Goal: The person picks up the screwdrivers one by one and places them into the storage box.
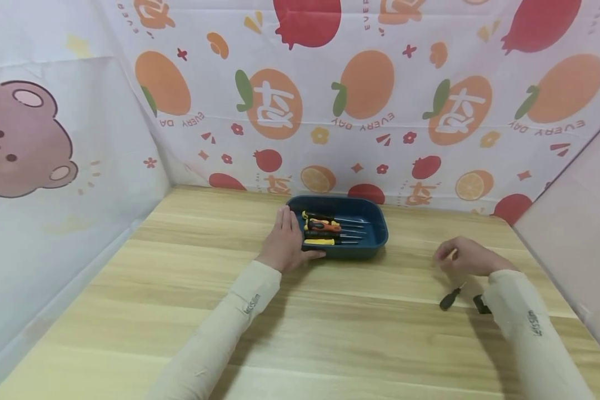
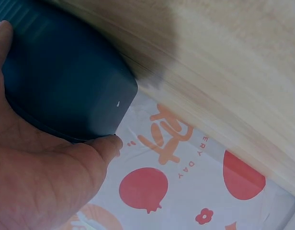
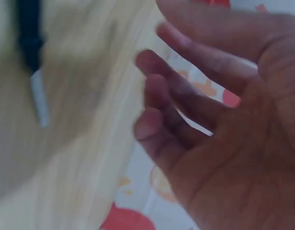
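A dark blue tray (image 1: pixel 384 236) stands near the back of the table, holding several screwdrivers (image 1: pixel 325 225) with black, orange and yellow handles. At its left end my left hand (image 1: pixel 284 244) presses on the wall, fingers extended and thumb along the front side. The left wrist view has that hand (image 2: pixel 47 167) against the tray's outer wall (image 2: pixel 71 72). My right hand (image 1: pixel 467 256) is over the table to the right, fingers loosely bent, holding nothing. Just below it lies a short black screwdriver (image 1: pixel 449 300), its shaft (image 3: pixel 39 98) blurred in the right wrist view.
The wooden table (image 1: pixel 330 333) meets a fruit-printed cloth (image 1: pixel 320 139) right behind the tray. A bear-printed cloth (image 1: pixel 25 139) hangs on the left, and a pale wall (image 1: pixel 580 222) borders the right side. A small black object (image 1: pixel 481 304) shows beside the right sleeve.
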{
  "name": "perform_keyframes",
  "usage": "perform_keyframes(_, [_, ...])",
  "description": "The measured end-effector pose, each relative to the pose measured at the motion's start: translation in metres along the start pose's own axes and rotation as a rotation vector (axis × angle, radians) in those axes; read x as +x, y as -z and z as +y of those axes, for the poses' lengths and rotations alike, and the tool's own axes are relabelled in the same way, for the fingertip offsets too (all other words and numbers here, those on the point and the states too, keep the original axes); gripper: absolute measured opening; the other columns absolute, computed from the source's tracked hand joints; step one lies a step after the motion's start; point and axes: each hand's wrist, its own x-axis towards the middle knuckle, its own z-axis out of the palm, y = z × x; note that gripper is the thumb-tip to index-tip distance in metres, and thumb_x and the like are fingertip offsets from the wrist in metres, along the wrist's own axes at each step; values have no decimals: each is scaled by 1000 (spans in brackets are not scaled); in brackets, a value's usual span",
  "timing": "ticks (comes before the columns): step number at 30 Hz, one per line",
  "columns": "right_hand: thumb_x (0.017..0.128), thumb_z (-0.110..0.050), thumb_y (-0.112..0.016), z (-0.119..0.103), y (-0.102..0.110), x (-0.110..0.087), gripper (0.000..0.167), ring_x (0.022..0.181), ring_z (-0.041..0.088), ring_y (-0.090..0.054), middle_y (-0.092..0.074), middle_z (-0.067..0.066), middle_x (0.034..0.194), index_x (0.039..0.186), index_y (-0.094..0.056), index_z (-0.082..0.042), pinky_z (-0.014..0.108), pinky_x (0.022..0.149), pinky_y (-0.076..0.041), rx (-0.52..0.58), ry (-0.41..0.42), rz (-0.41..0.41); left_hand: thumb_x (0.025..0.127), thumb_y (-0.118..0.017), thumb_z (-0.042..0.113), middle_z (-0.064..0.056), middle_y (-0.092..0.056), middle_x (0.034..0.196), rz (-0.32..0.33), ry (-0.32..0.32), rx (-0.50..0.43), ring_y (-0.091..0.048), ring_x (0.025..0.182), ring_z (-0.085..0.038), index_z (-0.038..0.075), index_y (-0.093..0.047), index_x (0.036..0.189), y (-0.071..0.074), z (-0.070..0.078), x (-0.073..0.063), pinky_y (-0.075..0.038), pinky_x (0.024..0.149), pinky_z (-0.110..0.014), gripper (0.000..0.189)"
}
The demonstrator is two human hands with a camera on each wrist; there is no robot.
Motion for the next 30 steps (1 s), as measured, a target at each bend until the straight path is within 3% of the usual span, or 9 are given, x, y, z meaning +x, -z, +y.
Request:
perform_keyframes(4, [81, -18, -87, 6, -7, -12, 33, 92, 22, -55, -65, 8, 101, 103, -68, -2, 34, 78, -49, 92, -60, -139, 82, -55, 82, -36, -22, 159, -2, 2, -17, -20, 150, -45, -19, -26, 150, -1, -1, -2, -20, 122, -44, 124])
perform_keyframes(9, [76, -14, -89, 8, -15, -22, 37, 90, 25, -47, -58, 9, 99, 103, -66, -4, 36, 78, -43, 144, -79, -205, 83, -56, 81, -36, -20, 159, -12, 18, -36, -18, 151, -45, -19, -25, 150, -2, -2, -3, -19, 123, -44, 125])
perform_keyframes(17, [87, -17, -80, 16, -18, -23, 17, 91, 17, -60, -69, 2, 97, 96, -71, -5, 32, 80, -51, 100, 109, -180, 82, -57, 81, -36, -19, 160, -14, 27, -51, -17, 151, -45, -18, -24, 151, -4, -1, -4, -20, 122, -44, 126])
perform_keyframes(21, [87, -18, -80, 20, -18, -26, 19, 93, 17, -61, -70, 2, 100, 97, -72, -5, 32, 80, -52, 113, 78, -159, 82, -55, 82, -36, -19, 160, -16, 18, -34, -18, 151, -45, -18, -24, 151, -4, 0, -4, -18, 123, -44, 125])
perform_keyframes(25, [79, -18, -87, 20, -18, -31, 31, 96, 22, -56, -66, 6, 103, 102, -71, -4, 33, 79, -50, 132, 9, -165, 83, -54, 82, -36, -19, 159, -15, 11, -33, -17, 151, -45, -18, -24, 151, -3, 0, -4, -18, 123, -44, 125])
perform_keyframes(30, [76, -5, -85, 22, -19, -33, 26, 92, 24, -59, -67, 8, 99, 98, -71, -3, 32, 76, -51, 154, 24, -179, 83, -54, 82, -37, -19, 159, -9, 3, -33, -17, 151, -45, -19, -24, 151, -2, 1, -4, -18, 123, -44, 124])
